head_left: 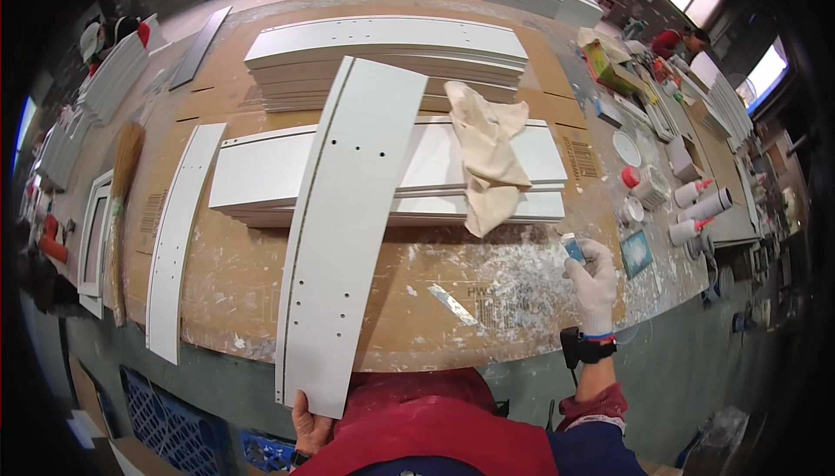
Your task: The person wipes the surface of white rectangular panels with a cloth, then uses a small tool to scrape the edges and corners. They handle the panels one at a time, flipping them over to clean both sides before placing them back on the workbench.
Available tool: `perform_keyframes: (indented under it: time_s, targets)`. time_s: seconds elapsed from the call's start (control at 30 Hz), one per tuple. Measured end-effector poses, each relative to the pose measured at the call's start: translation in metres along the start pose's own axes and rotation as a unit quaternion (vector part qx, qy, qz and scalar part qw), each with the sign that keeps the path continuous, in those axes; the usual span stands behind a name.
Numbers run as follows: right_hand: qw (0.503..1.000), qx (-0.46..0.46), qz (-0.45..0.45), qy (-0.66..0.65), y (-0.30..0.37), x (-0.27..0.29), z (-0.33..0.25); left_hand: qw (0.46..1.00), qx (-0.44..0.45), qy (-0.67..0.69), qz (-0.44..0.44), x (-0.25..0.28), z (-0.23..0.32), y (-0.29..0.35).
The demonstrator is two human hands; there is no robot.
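My left hand, bare, grips the near end of a long white drilled panel. The panel has a groove along its left edge, and its far part rises over a stack of similar white panels. In a white glove, my right hand pinches a small blue-and-white piece between thumb and fingers; its exact kind is unclear. That hand is over the right side of the cardboard-covered table, apart from the panel. A crumpled cream cloth lies across the stack.
Another panel stack stands farther back. At left lie a single panel and a straw broom. Glue bottles, a red-capped container and a blue square pad are at right. Other people work at both far sides.
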State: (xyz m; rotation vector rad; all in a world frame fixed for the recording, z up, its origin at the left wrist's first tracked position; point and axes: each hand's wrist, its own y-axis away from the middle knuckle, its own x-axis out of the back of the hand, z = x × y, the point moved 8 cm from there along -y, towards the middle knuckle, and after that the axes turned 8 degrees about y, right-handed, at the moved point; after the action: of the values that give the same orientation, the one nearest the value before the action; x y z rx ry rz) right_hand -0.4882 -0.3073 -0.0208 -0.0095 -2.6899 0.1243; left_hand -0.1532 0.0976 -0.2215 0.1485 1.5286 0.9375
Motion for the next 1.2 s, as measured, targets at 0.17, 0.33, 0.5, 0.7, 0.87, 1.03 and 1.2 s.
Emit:
perform_keyframes:
  time_s: [0.17,0.33,0.5,0.7,0.87,1.03,1.2]
  targets:
    - [0.98,0.138,-0.143,-0.023,-0.018,-0.055,-0.117,1.0,0.026,0.001,-0.009,0.006,-0.001,-0.002]
    - [0.926,0.31,-0.131,0.172,-0.081,-0.133,-0.217,1.0,0.02,0.019,0.006,0.01,-0.003,-0.002]
    - [0.906,0.277,-0.171,0.272,-0.141,-0.195,-0.244,0.999,0.023,0.021,-0.009,0.005,-0.005,-0.001]
    - [0.874,0.349,-0.158,0.297,-0.151,-0.221,-0.253,1.0,0.018,0.011,-0.013,0.004,-0.002,-0.001]
    - [0.883,0.305,-0.183,0.307,-0.148,-0.215,-0.261,1.0,0.009,-0.007,-0.023,0.001,-0.003,-0.002]
    - [0.875,0.337,-0.134,0.32,-0.158,-0.21,-0.256,1.0,0.02,-0.006,-0.007,0.001,-0.006,-0.004]
    - [0.898,0.334,-0.148,0.243,-0.123,-0.208,-0.269,0.999,0.009,-0.022,-0.025,0.013,-0.001,0.004]
